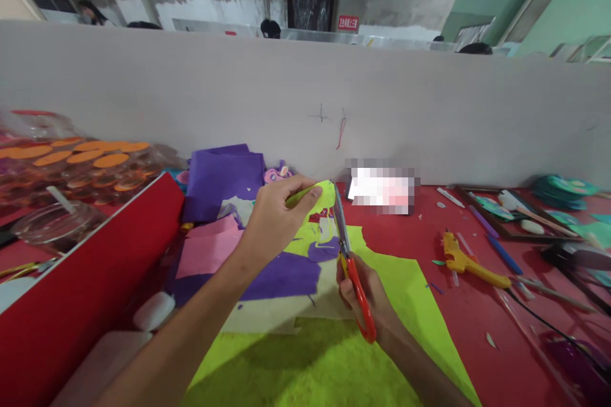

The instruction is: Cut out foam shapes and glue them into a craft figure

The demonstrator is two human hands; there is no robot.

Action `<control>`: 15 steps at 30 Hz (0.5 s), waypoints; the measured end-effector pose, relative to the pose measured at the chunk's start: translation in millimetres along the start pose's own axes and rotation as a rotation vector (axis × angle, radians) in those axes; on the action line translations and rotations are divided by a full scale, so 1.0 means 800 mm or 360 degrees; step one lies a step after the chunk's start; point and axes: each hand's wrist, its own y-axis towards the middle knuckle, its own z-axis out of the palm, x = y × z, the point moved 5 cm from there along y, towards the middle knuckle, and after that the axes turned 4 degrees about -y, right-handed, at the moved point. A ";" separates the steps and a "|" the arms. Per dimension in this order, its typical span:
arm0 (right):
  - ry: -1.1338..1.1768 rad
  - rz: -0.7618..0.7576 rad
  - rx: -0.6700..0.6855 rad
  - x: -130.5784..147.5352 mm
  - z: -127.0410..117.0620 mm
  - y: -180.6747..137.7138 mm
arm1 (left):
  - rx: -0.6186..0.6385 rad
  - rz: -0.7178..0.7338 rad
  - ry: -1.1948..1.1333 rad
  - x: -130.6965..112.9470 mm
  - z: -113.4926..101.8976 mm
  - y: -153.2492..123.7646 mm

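Head view, the only one: a small piece of lime-green felt [305, 194] is pinched between thumb and fingers of the left hand [274, 216], the grip closed on its near edge and the piece lifted off the table, apparently so that its free edge is presented to the blades. Red-handled scissors [351, 267] are held in the right hand [363, 292], fingers closed through the loops; the blades point away from the body, upward in the frame, just beside the lifted piece, and whether they are parted or together cannot be told at this angle. Beneath both hands a large sheet of lime-green felt [410, 292] is spread over the red table top [477, 331], probably serving as stock and as a catch for offcuts. On it, under the left forearm, purple felt scraps [286, 276] and a cream sheet [272, 315] are overlapped loosely. Pink felt pieces [210, 248] and a folded purple felt stack [222, 178] are kept to the left, against a red box wall [86, 286]. Clear jars with orange lids [90, 159] are grouped further left, out of the cutting area. A yellow glue gun [465, 262] is laid to the right, well apart from the hands, its cord trailing toward the near edge. Blue and purple sticks [496, 245] lie beside it. A grey partition [305, 95] closes off the back of the table.
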 end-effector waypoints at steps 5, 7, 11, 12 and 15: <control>-0.0054 0.0012 0.0045 -0.006 -0.001 -0.002 | -0.0018 0.0005 0.0000 -0.001 -0.001 0.000; -0.0079 0.0019 0.0045 -0.007 -0.003 -0.002 | -0.0014 0.0004 0.0008 -0.002 -0.002 0.001; -0.0177 0.0023 0.0035 -0.007 -0.006 -0.004 | 0.0010 -0.0023 0.0019 -0.002 -0.005 0.002; -0.0211 0.0022 0.0027 -0.007 -0.007 -0.004 | 0.0019 -0.0036 0.0024 -0.002 -0.006 0.003; -0.0329 0.0030 0.0001 -0.006 -0.009 -0.004 | 0.0032 -0.0041 0.0067 -0.001 -0.009 0.005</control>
